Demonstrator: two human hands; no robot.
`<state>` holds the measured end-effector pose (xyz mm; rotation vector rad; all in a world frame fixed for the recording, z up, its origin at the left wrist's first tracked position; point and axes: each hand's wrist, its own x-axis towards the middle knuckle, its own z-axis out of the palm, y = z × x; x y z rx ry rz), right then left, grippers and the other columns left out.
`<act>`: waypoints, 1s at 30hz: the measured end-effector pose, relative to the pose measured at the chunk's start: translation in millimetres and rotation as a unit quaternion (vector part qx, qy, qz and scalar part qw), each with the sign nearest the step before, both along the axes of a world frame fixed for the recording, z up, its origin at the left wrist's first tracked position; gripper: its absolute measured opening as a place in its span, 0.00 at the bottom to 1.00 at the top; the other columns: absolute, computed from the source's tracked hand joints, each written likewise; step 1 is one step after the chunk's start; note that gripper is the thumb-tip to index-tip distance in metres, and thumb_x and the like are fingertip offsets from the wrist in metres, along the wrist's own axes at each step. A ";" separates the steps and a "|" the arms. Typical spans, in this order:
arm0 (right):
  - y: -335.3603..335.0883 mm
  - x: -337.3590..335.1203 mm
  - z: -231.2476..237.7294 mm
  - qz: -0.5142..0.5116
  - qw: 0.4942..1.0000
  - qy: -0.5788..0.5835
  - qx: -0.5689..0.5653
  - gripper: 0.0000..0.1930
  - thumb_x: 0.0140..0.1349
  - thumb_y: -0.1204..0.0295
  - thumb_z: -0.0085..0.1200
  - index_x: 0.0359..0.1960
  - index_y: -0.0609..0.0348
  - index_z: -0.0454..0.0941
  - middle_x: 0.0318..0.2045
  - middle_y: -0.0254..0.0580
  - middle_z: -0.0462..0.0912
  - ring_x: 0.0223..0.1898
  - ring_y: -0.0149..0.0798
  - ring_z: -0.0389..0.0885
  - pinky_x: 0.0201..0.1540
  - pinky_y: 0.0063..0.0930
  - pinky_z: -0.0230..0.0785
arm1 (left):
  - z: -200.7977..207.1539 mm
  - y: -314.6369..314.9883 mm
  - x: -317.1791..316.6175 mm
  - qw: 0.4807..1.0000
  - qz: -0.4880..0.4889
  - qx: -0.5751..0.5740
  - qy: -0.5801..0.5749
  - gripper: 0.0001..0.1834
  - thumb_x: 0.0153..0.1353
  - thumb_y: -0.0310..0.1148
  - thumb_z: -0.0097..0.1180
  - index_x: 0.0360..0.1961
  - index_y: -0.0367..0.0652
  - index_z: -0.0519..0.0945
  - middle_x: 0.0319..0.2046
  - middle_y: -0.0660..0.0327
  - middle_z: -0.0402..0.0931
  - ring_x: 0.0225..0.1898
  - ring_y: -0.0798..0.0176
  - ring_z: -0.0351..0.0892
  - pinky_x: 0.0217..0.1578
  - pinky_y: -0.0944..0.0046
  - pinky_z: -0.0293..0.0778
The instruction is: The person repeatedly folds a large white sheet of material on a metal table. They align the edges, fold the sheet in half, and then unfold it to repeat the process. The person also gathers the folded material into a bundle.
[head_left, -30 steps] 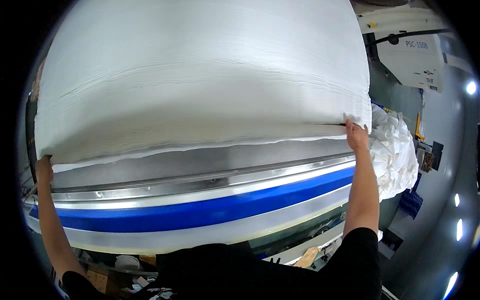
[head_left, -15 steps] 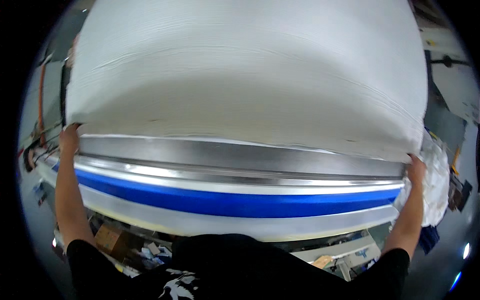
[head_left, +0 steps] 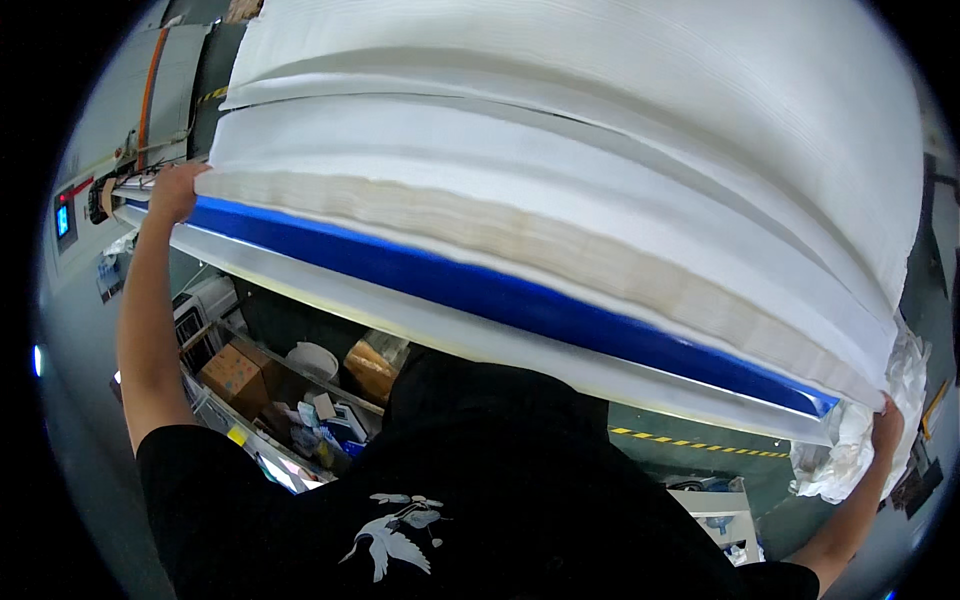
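Note:
Both arms are spread wide across a broad white fabric sheet (head_left: 560,160). My left hand (head_left: 178,192) is closed on the fabric's near left corner. At the near right corner my right hand (head_left: 887,428) grips the same fabric, its fingers partly hidden. Between them runs the near edge, creamy and slightly wavy, lying along a long blue strip (head_left: 480,288). Behind it the cloth rises in long raised folds. A pale rail (head_left: 400,325) borders the blue strip on my side.
Below the rail on the left stand a cardboard box (head_left: 235,378), a white bucket (head_left: 313,362) and assorted small items. Crumpled white plastic (head_left: 845,455) hangs by my right hand. A small lit screen (head_left: 62,218) is at far left. Yellow-black tape (head_left: 700,442) marks the floor.
The fabric's near edge has come toward me over the metal strip, which is now covered. Folds have formed behind it. The view has turned, and both hands still grip the corners.

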<state>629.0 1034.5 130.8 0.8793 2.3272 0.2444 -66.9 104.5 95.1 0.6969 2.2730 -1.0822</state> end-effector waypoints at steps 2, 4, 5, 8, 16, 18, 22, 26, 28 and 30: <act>-10.7 9.0 -19.8 0.068 0.997 -0.034 -0.021 0.20 0.47 0.77 0.54 0.45 0.52 0.77 0.36 0.53 0.81 0.38 0.53 0.78 0.43 0.42 0.69 | -17.2 -39.8 18.8 0.999 -0.005 -0.024 -0.028 0.21 0.50 0.24 0.49 0.46 0.55 0.77 0.46 0.60 0.76 0.50 0.57 0.74 0.59 0.48 0.57; -31.9 23.2 -31.3 0.074 0.992 -0.075 -0.063 0.20 0.44 0.78 0.51 0.43 0.53 0.78 0.33 0.51 0.80 0.37 0.53 0.78 0.43 0.43 0.69 | -39.6 -38.9 39.0 0.990 0.013 -0.118 -0.080 0.21 0.47 0.24 0.52 0.44 0.55 0.79 0.45 0.60 0.77 0.52 0.57 0.74 0.59 0.49 0.59; -36.5 30.7 -39.6 0.049 0.988 -0.129 -0.064 0.18 0.46 0.75 0.53 0.43 0.53 0.78 0.35 0.50 0.81 0.38 0.50 0.79 0.44 0.41 0.70 | -48.5 -36.7 47.7 0.984 0.003 -0.142 -0.109 0.21 0.47 0.24 0.53 0.44 0.54 0.79 0.45 0.59 0.77 0.52 0.57 0.73 0.58 0.49 0.60; -64.4 31.7 -64.9 0.053 0.966 -0.248 -0.058 0.17 0.47 0.73 0.52 0.42 0.51 0.79 0.34 0.47 0.82 0.38 0.48 0.79 0.45 0.39 0.70 | -67.0 -41.0 67.7 0.966 -0.019 -0.196 -0.170 0.19 0.45 0.23 0.55 0.41 0.50 0.81 0.45 0.58 0.77 0.52 0.56 0.74 0.56 0.49 0.63; -74.0 67.4 -96.8 0.075 0.959 -0.263 -0.080 0.10 0.55 0.69 0.46 0.33 0.53 0.81 0.34 0.45 0.81 0.39 0.49 0.79 0.42 0.43 0.71 | -108.5 -24.8 68.0 0.960 0.004 -0.199 -0.194 0.10 0.48 0.28 0.55 0.33 0.42 0.82 0.39 0.55 0.80 0.45 0.53 0.79 0.42 0.54 0.74; -69.0 69.7 -106.3 0.077 0.957 -0.273 -0.064 0.10 0.56 0.69 0.45 0.29 0.53 0.81 0.34 0.45 0.81 0.38 0.49 0.79 0.41 0.44 0.71 | -115.7 -26.6 69.8 0.959 0.016 -0.201 -0.198 0.10 0.52 0.30 0.53 0.34 0.43 0.82 0.39 0.54 0.80 0.44 0.52 0.78 0.42 0.54 0.74; -53.2 103.0 -119.9 0.056 0.966 -0.245 -0.063 0.09 0.53 0.72 0.45 0.26 0.57 0.79 0.31 0.50 0.80 0.36 0.54 0.78 0.41 0.46 0.69 | -118.4 -65.4 48.3 0.974 0.176 -0.133 0.051 0.13 0.58 0.33 0.47 0.40 0.43 0.81 0.42 0.51 0.79 0.45 0.51 0.79 0.41 0.52 0.75; -69.6 100.7 -104.1 0.021 0.959 -0.262 -0.106 0.10 0.48 0.76 0.45 0.32 0.65 0.76 0.34 0.57 0.79 0.39 0.57 0.76 0.45 0.47 0.68 | -94.9 -2.8 27.0 0.961 0.225 -0.045 0.151 0.12 0.57 0.31 0.48 0.40 0.44 0.81 0.43 0.55 0.79 0.46 0.52 0.79 0.41 0.54 0.76; -59.5 111.3 -86.8 0.004 0.952 -0.287 -0.110 0.13 0.47 0.75 0.47 0.35 0.65 0.76 0.35 0.57 0.79 0.41 0.58 0.76 0.49 0.46 0.67 | -110.3 -27.5 23.2 0.963 0.179 0.044 0.195 0.13 0.57 0.31 0.48 0.42 0.46 0.78 0.40 0.58 0.80 0.43 0.52 0.80 0.39 0.54 0.76; -29.7 135.2 -83.3 -0.001 0.979 -0.182 -0.090 0.24 0.43 0.68 0.55 0.44 0.66 0.73 0.40 0.58 0.78 0.46 0.57 0.75 0.53 0.42 0.67 | -130.9 -106.3 19.7 0.975 0.075 0.093 0.186 0.16 0.57 0.32 0.48 0.48 0.52 0.74 0.40 0.57 0.79 0.39 0.52 0.80 0.37 0.53 0.75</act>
